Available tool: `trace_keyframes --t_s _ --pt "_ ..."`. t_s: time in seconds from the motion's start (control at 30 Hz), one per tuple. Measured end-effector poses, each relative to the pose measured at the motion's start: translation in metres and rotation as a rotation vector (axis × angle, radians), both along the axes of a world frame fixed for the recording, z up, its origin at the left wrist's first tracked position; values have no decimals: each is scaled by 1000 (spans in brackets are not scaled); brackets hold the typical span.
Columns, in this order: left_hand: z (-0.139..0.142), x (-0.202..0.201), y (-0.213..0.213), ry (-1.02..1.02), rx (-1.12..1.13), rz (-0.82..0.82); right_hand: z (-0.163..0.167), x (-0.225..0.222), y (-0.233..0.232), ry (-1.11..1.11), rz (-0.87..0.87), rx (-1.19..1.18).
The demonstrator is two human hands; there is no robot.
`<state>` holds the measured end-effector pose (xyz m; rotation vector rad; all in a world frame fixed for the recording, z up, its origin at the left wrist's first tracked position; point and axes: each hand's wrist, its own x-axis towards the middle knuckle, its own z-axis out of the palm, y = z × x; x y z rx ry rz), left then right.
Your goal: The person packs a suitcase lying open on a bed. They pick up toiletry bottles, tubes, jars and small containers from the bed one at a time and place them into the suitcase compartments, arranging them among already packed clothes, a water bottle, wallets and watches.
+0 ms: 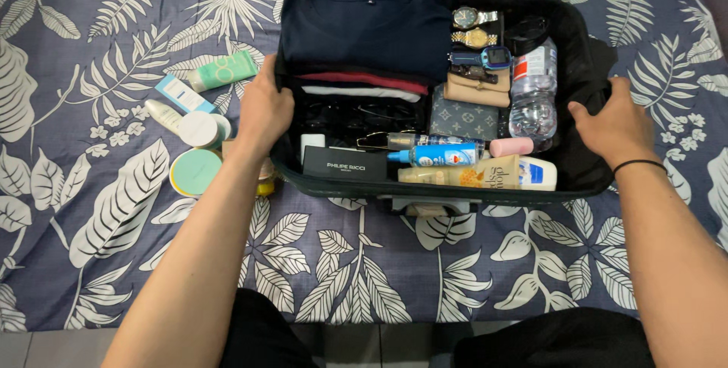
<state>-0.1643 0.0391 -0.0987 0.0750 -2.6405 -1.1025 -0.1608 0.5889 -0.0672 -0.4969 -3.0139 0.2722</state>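
Note:
An open dark suitcase [455, 192] lies on a bed with a leaf-patterned blue cover. My left hand [263, 108] grips its left wall. My right hand [616, 125], a black band on the wrist, holds its right side. Inside lie folded dark clothes [364, 23], several wristwatches [476, 36], a clear water bottle [533, 89], a patterned grey pouch [462, 120], a black flat box [345, 163], a blue spray bottle [434, 156], a pink tube [510, 146] and a tan tube [470, 176].
Toiletries lie on the bed cover left of the suitcase: a green tube [222, 71], a white and blue tube [182, 95], a round white jar [200, 128] and a round teal compact [195, 171]. The bed's near edge [364, 326] runs along the bottom.

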Motion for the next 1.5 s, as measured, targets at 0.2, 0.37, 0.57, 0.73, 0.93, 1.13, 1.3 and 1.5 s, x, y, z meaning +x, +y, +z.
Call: trace_keyframes --t_s 0.2,0.37,0.57,0.73,0.93,1.13,1.3,1.5 --pt "6 1 0 -11 -26 25 9 4 -5 15 -17 11" --pt "10 5 0 78 -8 -11 15 8 -8 24 -31 10" --pt "12 9 -1 96 5 -17 21 13 -8 30 -8 4" --pt "10 13 -1 118 -19 -4 24 18 -4 42 -7 10" --pt "10 24 -1 77 -37 14 30 29 1 31 -1 27" --pt "11 42 0 106 -29 -7 34 46 2 13 -12 36" --pt "16 62 3 108 -41 -1 36 62 6 7 1 57" --pt "23 87 7 1 26 11 35 82 10 -15 18 66"
